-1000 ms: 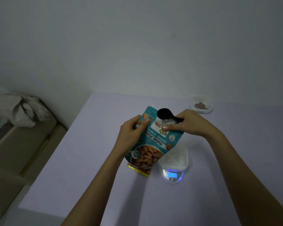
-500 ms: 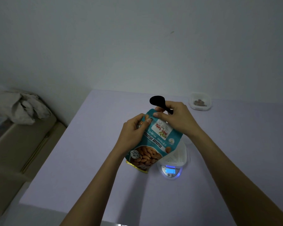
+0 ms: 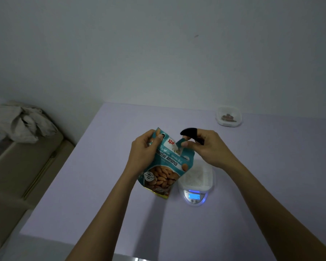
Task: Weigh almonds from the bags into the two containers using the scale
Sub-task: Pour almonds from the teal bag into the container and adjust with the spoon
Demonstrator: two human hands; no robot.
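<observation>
Head view: my left grip (image 3: 143,149) pinched the light-seeming teal foil almond bag (image 3: 164,172) by its top corner, my right grip (image 3: 209,147) its tear strip (image 3: 181,143) and a black spoon (image 3: 188,132).

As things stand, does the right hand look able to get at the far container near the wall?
Probably not yet: the right hand holds the black scoop and pinches the top of the almond bag. Nothing stands on the table between it and the far container, though.

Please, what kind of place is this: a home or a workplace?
Probably a room in a home: a plain table against a bare wall, a crumpled cloth on low furniture beside it, and a small kitchen scale.
</observation>
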